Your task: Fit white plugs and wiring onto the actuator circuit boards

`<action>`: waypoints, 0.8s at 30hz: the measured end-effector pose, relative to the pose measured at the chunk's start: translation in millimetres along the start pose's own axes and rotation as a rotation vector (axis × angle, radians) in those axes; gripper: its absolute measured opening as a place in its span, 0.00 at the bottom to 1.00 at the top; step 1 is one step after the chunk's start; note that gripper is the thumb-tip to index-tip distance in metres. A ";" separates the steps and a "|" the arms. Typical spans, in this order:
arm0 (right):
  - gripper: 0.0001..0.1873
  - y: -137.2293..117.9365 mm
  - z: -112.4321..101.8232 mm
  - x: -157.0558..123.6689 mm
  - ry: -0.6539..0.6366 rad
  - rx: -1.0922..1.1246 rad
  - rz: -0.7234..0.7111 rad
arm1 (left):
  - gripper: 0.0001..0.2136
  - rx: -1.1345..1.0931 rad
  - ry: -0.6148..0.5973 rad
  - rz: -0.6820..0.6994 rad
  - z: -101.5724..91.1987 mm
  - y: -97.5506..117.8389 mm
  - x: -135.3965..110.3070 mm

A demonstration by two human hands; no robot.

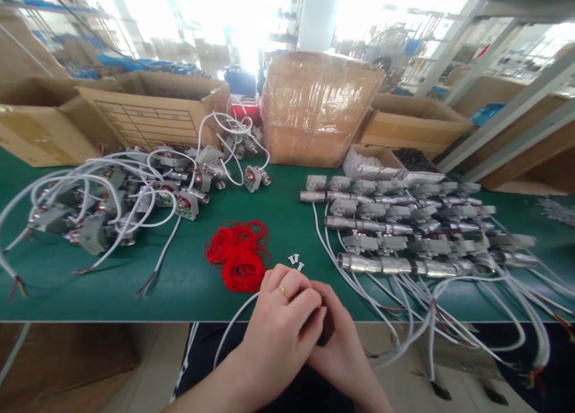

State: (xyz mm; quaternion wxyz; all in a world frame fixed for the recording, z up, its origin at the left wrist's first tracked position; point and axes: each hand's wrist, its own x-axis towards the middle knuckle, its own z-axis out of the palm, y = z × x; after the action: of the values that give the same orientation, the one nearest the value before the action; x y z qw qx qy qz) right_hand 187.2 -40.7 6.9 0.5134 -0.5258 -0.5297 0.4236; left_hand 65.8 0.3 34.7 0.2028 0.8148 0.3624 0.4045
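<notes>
My left hand, with a gold ring on one finger, is curled over my right hand at the near edge of the green table. Both hands are closed around a small dark part that is mostly hidden between them. A white cable runs from under my left hand down off the table edge. Just beyond my fingers lie a few small white plastic pieces and a heap of red thread loops.
A tangle of grey valve units with white cables covers the left of the table. Rows of metal valve assemblies with trailing cables fill the right. Cardboard boxes and a wrapped carton stand along the back.
</notes>
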 end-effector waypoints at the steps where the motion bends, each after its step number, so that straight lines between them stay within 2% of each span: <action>1: 0.21 0.5 -0.1 0.1 0.001 -0.004 -0.003 | 0.11 -0.016 0.014 0.012 -0.2 0.4 -0.6; 13: 0.30 10.8 -2.1 -1.9 -0.016 0.032 0.010 | 0.06 -0.124 0.192 0.316 -13.1 -15.8 -19.6; 15: 0.30 12.3 -2.5 -3.0 -0.022 0.055 0.027 | 0.07 -0.159 0.185 0.279 -13.8 -17.5 -23.4; 17: 0.31 13.9 -3.3 -4.1 -0.029 0.078 0.051 | 0.09 -0.176 0.174 0.154 -15.7 -20.0 -27.3; 19: 0.32 15.4 -4.4 -4.7 -0.036 0.097 0.071 | 0.20 -0.204 0.119 -0.008 -18.1 -23.6 -30.9; 21: 0.33 16.5 -5.6 -4.8 -0.037 0.116 0.079 | 0.27 -0.284 0.024 -0.103 -20.1 -27.6 -33.9; 24: 0.33 17.9 -6.2 -4.9 -0.030 0.119 0.065 | 0.22 -0.381 -0.062 -0.097 -21.2 -31.9 -36.8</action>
State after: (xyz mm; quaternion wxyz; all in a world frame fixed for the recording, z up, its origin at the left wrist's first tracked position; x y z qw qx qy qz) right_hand 195.2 -44.6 -10.5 0.5217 -0.5050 -0.4938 0.4785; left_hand 20.0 -5.8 8.4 0.3839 0.7553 0.3118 0.4300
